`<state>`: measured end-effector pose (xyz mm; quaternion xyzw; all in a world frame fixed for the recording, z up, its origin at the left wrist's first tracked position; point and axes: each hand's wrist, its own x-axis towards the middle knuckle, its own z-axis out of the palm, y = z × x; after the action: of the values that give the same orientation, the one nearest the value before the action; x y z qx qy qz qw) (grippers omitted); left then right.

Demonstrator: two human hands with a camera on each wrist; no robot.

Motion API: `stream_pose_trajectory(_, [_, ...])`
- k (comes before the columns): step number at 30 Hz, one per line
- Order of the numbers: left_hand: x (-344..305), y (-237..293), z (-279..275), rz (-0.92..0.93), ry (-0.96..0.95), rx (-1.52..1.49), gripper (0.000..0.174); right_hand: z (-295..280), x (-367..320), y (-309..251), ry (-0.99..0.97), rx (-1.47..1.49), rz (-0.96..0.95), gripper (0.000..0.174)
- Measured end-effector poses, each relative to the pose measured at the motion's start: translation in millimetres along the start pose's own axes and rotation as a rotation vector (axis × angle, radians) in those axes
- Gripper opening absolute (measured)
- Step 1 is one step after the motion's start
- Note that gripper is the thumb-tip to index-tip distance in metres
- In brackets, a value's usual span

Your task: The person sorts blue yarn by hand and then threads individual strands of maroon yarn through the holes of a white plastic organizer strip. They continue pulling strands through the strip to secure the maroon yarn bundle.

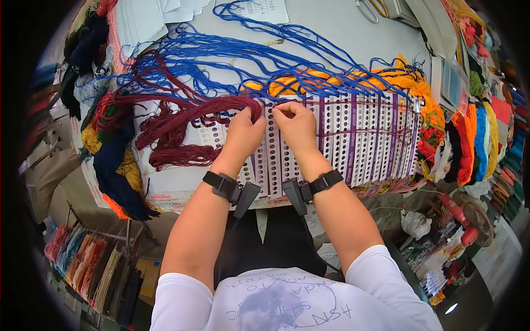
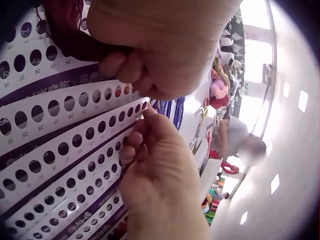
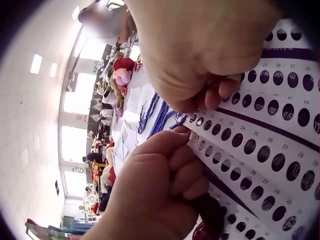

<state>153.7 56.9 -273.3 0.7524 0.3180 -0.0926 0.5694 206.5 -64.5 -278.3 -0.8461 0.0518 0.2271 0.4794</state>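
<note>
A row of white punched cards (image 1: 353,138) with purple stripes and numbered holes lies on the table. My left hand (image 1: 251,116) grips a thick bundle of dark red yarn (image 1: 182,118) at the cards' top edge. My right hand (image 1: 284,113) is just beside it, thumb and finger pinched at a hole. In the left wrist view the left hand (image 2: 160,45) holds the red yarn (image 2: 70,30) over the card (image 2: 50,150), and the right hand (image 2: 160,170) pinches a thin thread. In the right wrist view the right hand (image 3: 200,50) is above the left hand (image 3: 150,195).
Long blue yarn strands (image 1: 232,49) spread across the table behind the cards, with orange yarn (image 1: 408,83) at the right. Papers (image 1: 143,16) and scissors (image 1: 370,8) lie at the far edge. Coloured skeins (image 1: 480,132) crowd the right side, dark yarn piles (image 1: 110,160) the left.
</note>
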Motion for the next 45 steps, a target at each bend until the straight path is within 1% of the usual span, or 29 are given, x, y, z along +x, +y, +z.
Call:
stream_pose_trajectory(3, [11, -7, 2, -0.060, -0.052, -0.052, 0.022, 0, -2, -4, 0.012, -0.054, -0.012, 0.011])
stream_pose_trajectory(5, [16, -6, 0, -0.171, -0.105, -0.135, 0.021, 0, -4, -6, 0.021, -0.106, -0.017, 0.010])
stream_pose_trajectory(8, [17, 7, -8, -0.272, -0.203, -0.238, 0.020, 3, -12, -4, 0.062, -0.170, -0.248, 0.009])
stream_pose_trajectory(9, [18, 5, -8, -0.275, -0.203, -0.237, 0.020, 3, -16, -1, 0.060, -0.170, -0.245, 0.009])
stream_pose_trajectory(11, [19, 4, -8, -0.224, -0.206, -0.247, 0.011, 1, -22, 5, 0.062, -0.139, -0.438, 0.013])
stream_pose_trajectory(13, [19, -2, -8, -0.214, -0.207, -0.174, 0.012, -5, -22, 4, 0.037, -0.113, -0.428, 0.018])
stream_pose_trajectory(15, [19, -14, -3, -0.065, -0.032, -0.067, 0.020, -12, -22, -1, -0.037, 0.000, -0.314, 0.019])
stream_pose_trajectory(16, [22, -17, -3, 0.018, -0.020, 0.046, 0.021, -16, -22, -6, -0.055, -0.042, -0.313, 0.017])
stream_pose_trajectory(17, [21, -24, -13, 0.020, -0.020, 0.046, 0.021, -22, -20, -12, -0.054, -0.042, -0.315, 0.017])
stream_pose_trajectory(19, [6, -12, -50, 0.035, 0.123, -0.297, 0.019, -36, -18, -28, 0.017, -0.673, -0.426, 0.012])
stream_pose_trajectory(21, [-2, 4, -62, -0.092, 0.144, -1.098, 0.016, -39, -12, -24, 0.041, -0.767, -0.417, 0.014])
stream_pose_trajectory(22, [-4, -4, -74, -0.026, -0.157, -1.309, 0.014, -40, -8, -23, 0.035, -0.830, -0.457, 0.013])
stream_pose_trajectory(25, [-12, 8, -70, -0.070, -0.257, -1.180, 0.012, -43, -5, -26, 0.029, -0.917, -0.556, 0.008])
stream_pose_trajectory(26, [-12, 14, -64, -0.083, -0.350, -1.135, 0.014, -44, -7, -29, 0.104, -0.855, -0.708, 0.008])
stream_pose_trajectory(27, [-14, 25, -56, -0.066, -0.361, -0.973, 0.019, -46, -9, -34, 0.178, -0.790, -0.861, 0.008])
stream_pose_trajectory(29, [-12, 30, -33, -0.035, -0.380, -0.679, 0.019, -46, -16, -41, 0.135, -0.725, -0.901, 0.009])
stream_pose_trajectory(30, [-10, 26, -23, -0.036, -0.380, -0.683, 0.019, -44, -19, -43, 0.091, -0.656, -0.934, 0.011])
stream_pose_trajectory(31, [-7, 22, -13, 0.065, -0.302, -0.490, 0.017, -41, -19, -41, 0.089, -0.659, -0.935, 0.011])
stream_pose_trajectory(32, [-5, 17, -7, 0.165, -0.222, -0.296, 0.015, -37, -20, -37, -0.003, -0.560, -0.827, 0.014])
stream_pose_trajectory(33, [-5, 13, -8, 0.164, -0.223, -0.297, 0.015, -35, -20, -32, -0.092, -0.459, -0.716, 0.016])
stream_pose_trajectory(35, [-4, 2, -24, 0.085, -0.160, -0.277, 0.013, -33, -11, -21, -0.097, -0.481, -0.676, 0.016])
stream_pose_trajectory(36, [-9, 14, -45, 0.003, -0.122, -0.231, 0.013, -31, -4, -9, -0.147, -0.578, -0.573, 0.017])
stream_pose_trajectory(37, [-12, 14, -62, -0.031, -0.032, -0.353, 0.012, -29, 1, 0, -0.196, -0.670, -0.468, 0.018])
stream_pose_trajectory(38, [-16, 23, -84, -0.024, 0.032, -0.466, 0.010, -26, 3, 3, -0.183, -0.650, -0.466, 0.018])
stream_pose_trajectory(39, [-13, 12, -113, -0.036, 0.110, -0.446, 0.007, -24, 4, 2, -0.181, -0.643, -0.463, 0.018])
stream_pose_trajectory(40, [-15, 12, -140, -0.016, 0.122, -0.719, 0.006, -22, 4, 1, -0.176, -0.658, -0.411, 0.017])
stream_pose_trajectory(41, [-16, 17, -164, 0.023, 0.103, -0.744, 0.010, -21, 4, -1, -0.169, -0.674, -0.360, 0.017])
stream_pose_trajectory(42, [-19, 27, -181, 0.019, 0.160, -0.720, 0.014, -20, 6, 1, -0.185, -0.660, -0.344, 0.017])
stream_pose_trajectory(45, [-14, 44, -222, 0.141, 0.228, -0.801, 0.007, -17, 7, 4, -0.153, -0.643, -0.326, 0.014])
